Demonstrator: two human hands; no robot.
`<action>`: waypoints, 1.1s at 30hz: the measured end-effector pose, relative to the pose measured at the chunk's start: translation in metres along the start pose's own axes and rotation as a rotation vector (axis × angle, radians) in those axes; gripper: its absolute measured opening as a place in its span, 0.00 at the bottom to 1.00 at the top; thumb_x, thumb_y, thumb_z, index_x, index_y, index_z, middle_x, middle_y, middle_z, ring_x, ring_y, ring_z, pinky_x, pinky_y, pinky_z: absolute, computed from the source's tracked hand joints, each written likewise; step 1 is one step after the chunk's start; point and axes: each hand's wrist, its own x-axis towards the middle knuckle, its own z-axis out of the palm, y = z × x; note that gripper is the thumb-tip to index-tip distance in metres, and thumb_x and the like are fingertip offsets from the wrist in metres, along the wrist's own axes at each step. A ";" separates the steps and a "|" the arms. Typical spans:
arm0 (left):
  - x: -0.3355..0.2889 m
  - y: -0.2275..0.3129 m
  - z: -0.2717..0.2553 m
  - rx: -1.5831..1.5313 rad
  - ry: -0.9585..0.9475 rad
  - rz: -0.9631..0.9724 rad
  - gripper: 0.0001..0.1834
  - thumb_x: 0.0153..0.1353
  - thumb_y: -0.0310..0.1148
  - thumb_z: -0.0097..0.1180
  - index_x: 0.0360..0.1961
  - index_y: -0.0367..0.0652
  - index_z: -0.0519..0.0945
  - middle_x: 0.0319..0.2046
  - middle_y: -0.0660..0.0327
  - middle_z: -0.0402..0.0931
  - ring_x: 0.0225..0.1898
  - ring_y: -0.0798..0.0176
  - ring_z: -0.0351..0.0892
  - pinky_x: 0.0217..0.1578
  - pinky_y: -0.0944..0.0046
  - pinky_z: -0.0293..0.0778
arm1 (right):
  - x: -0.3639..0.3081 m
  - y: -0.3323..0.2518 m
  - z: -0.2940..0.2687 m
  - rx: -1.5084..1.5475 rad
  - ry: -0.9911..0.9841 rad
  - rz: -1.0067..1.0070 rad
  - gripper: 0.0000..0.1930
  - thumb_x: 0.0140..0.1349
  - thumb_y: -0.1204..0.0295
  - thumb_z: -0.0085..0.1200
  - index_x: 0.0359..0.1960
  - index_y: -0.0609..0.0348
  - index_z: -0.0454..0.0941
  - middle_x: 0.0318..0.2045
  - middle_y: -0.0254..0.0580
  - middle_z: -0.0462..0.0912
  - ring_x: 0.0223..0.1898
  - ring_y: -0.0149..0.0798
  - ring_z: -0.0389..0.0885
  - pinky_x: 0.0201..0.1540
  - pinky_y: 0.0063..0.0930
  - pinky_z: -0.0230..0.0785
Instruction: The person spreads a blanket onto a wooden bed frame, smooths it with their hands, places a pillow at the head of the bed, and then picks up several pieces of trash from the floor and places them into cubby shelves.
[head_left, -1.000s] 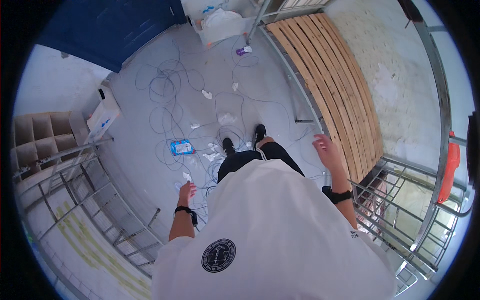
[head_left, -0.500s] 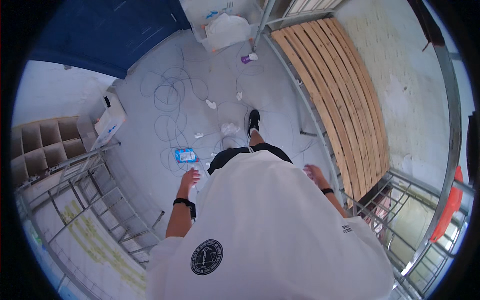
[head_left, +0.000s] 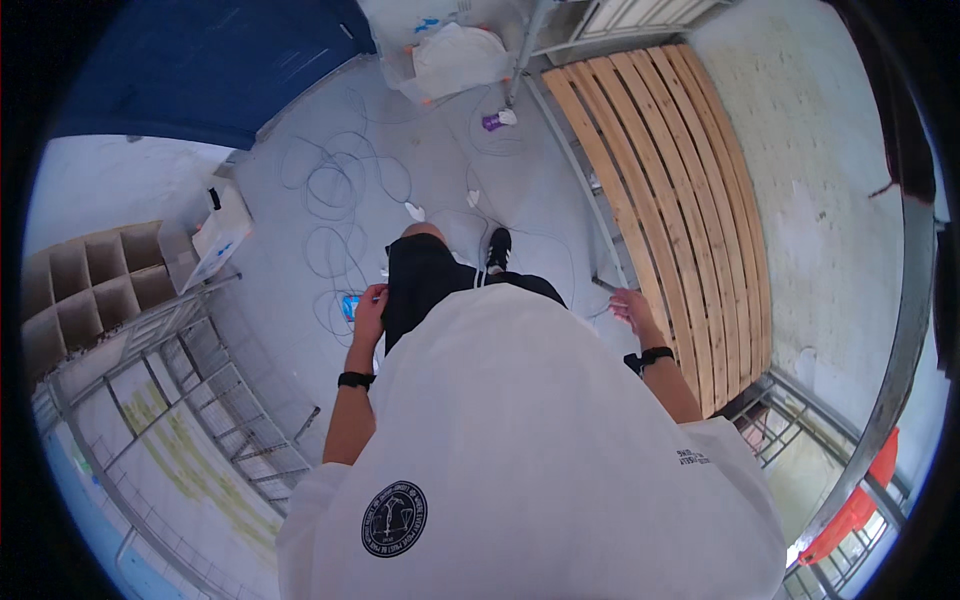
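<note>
My left hand (head_left: 370,312) hangs beside my left thigh, next to the black shorts (head_left: 425,280). It looks empty, with its fingers loosely apart and partly against the cloth. A blue packet (head_left: 349,306) lies on the floor just beyond it, partly hidden by the hand. On the other side, my right hand (head_left: 630,306) hangs free near the edge of the wooden slats (head_left: 680,220). Its fingers are loosely bent and apart, with nothing in them. My left knee is raised forward; my right foot wears a black shoe (head_left: 498,248).
Thin grey cable (head_left: 335,190) lies in loops on the floor, with small white pieces (head_left: 415,212) along it. Ahead stand a clear plastic bin (head_left: 455,60) and a purple item (head_left: 491,122). Metal bed frames (head_left: 240,400) flank me, a cubbyhole shelf (head_left: 95,275) is left, a blue door (head_left: 220,70) far left.
My left leg has swung forward and up, covering floor items and part of the blue packet. Both hands have risen slightly in view. The surroundings have shifted a little.
</note>
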 end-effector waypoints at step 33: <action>0.215 0.005 -0.098 -0.358 -0.342 -0.614 0.15 0.63 0.43 0.46 0.44 0.47 0.77 0.37 0.63 0.79 0.37 0.67 0.78 0.40 0.66 0.71 | -0.082 -0.164 0.180 -0.146 0.172 0.050 0.18 0.67 0.57 0.44 0.45 0.56 0.79 0.38 0.36 0.84 0.35 0.32 0.81 0.38 0.26 0.69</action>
